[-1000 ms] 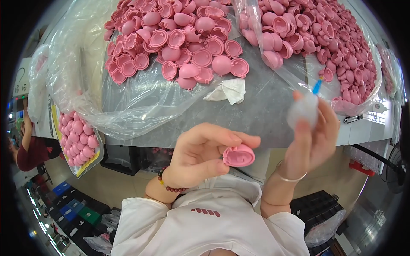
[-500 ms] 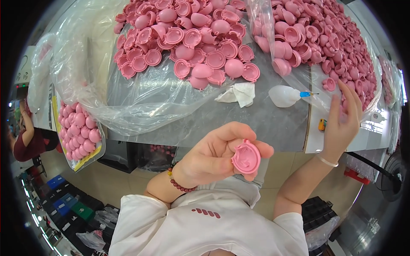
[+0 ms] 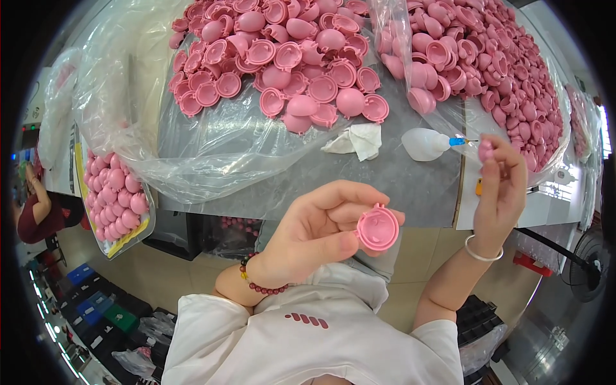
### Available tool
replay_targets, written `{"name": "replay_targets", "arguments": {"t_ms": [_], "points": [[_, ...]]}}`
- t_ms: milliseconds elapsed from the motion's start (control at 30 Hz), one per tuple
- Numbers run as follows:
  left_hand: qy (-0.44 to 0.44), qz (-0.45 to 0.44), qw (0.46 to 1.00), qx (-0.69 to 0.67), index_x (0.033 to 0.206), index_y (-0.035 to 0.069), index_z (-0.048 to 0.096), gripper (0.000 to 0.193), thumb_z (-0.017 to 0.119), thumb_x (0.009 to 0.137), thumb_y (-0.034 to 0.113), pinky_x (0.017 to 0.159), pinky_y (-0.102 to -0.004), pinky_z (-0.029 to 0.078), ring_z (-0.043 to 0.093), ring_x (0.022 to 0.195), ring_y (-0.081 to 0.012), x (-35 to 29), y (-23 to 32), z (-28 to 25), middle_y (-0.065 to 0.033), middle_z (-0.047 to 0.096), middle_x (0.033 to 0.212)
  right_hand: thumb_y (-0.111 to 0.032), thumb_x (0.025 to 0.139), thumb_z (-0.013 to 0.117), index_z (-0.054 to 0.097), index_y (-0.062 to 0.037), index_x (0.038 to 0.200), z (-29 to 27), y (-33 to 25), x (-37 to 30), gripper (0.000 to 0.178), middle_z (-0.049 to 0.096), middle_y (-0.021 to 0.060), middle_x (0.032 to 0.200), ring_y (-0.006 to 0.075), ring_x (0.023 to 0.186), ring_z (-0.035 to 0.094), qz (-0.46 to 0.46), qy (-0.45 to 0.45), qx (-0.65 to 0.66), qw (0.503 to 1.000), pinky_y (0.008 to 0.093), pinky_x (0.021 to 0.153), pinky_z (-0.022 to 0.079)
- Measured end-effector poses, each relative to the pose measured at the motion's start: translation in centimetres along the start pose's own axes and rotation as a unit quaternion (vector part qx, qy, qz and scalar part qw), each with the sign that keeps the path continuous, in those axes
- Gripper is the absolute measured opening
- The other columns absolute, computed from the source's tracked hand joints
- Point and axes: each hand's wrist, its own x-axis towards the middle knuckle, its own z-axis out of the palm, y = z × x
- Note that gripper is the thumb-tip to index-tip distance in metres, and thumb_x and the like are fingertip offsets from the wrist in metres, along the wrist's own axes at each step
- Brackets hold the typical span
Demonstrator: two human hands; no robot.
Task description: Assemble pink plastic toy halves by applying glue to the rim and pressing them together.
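Note:
Between the thumb and fingers of my left hand (image 3: pixel 314 234) sits a round pink plastic half-shell (image 3: pixel 377 228), its hollow side facing up toward me. My right hand (image 3: pixel 502 192) is raised at the table's right part, pinching a small pink plastic piece (image 3: pixel 486 151) at its fingertips; the fingers partly cover it. Just left of that hand lies a white squeeze bottle (image 3: pixel 425 145) with a blue needle tip pointing right. A crumpled white cloth (image 3: pixel 360 141) rests on the grey tabletop (image 3: pixel 398 186) beside the bottle.
Loose pink half-shells (image 3: pixel 276 77) cover the far middle on clear plastic sheeting (image 3: pixel 212 173). A larger heap of pink parts (image 3: pixel 487 70) fills the far right. At the left edge stands a tray (image 3: pixel 149 221) of pink rounded pieces. A black fan (image 3: pixel 587 266) is at right.
My right hand has moved left and nearer from the heap's edge, with a small pink piece now in its fingers. In my left hand, the half-shell has turned to show its hollow more fully.

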Motion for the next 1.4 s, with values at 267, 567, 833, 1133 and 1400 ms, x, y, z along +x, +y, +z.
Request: {"name": "replay_targets", "arguments": {"t_ms": [267,567,833,1133,1400], "points": [[0.011,-0.013,0.999,-0.051,0.114,0.000,0.037,0.048,0.063,0.074,0.010,0.075,-0.0293,0.047,0.058,0.086,-0.0201,0.4,-0.3,0.4,-0.0237,0.049,0.112,0.000,0.079,0.050,0.050,0.0015,0.077,1.1,-1.6,-3.1,0.002,0.054,0.0105,0.084,0.0132,0.060,0.051,0.097,-0.164,-0.018,0.981,0.0198,0.053,0.040],[0.025,0.097,0.990,0.096,0.111,-0.001,0.040,0.048,0.066,0.071,0.006,0.080,-0.0317,0.045,0.055,0.097,-0.0239,0.5,-0.5,0.2,-0.0253,0.049,0.111,0.004,0.066,0.060,0.056,0.0031,0.092,-0.1,-2.3,-3.2,0.027,0.051,0.0081,0.086,0.0088,0.055,0.043,0.049,-0.208,-0.113,0.970,0.0196,0.046,0.033],[-0.008,0.140,0.958,0.252,0.110,-0.005,0.048,0.042,0.062,0.070,-0.005,0.081,-0.0293,0.045,0.055,0.095,-0.0185,0.6,-1.0,0.2,-0.0164,0.053,0.109,-0.004,0.052,0.072,0.060,0.0004,0.084,0.6,-4.4,-4.5,0.035,0.057,0.0152,0.084,0.0171,0.059,0.053,-0.027,-0.128,0.129,0.983,0.0219,0.050,0.041],[-0.003,0.162,0.896,0.414,0.103,-0.008,0.052,0.037,0.064,0.067,-0.006,0.078,-0.0313,0.048,0.058,0.090,-0.0238,0.6,-0.7,0.7,-0.0235,0.054,0.105,-0.009,0.055,0.074,0.060,-0.0012,0.079,2.1,-4.0,-4.7,0.029,0.059,0.0138,0.082,0.0174,0.064,0.055,-0.060,-0.145,0.144,0.977,0.0227,0.053,0.044],[-0.012,0.176,0.907,0.382,0.102,-0.007,0.054,0.048,0.074,0.059,0.002,0.079,-0.0304,0.046,0.057,0.093,-0.0236,1.2,-0.7,0.4,-0.0236,0.054,0.105,-0.005,0.059,0.073,0.058,-0.0042,0.083,2.5,-3.7,-6.0,0.029,0.052,0.0053,0.069,0.0133,0.058,0.050,-0.098,-0.119,0.094,0.984,0.0221,0.048,0.040]]}}
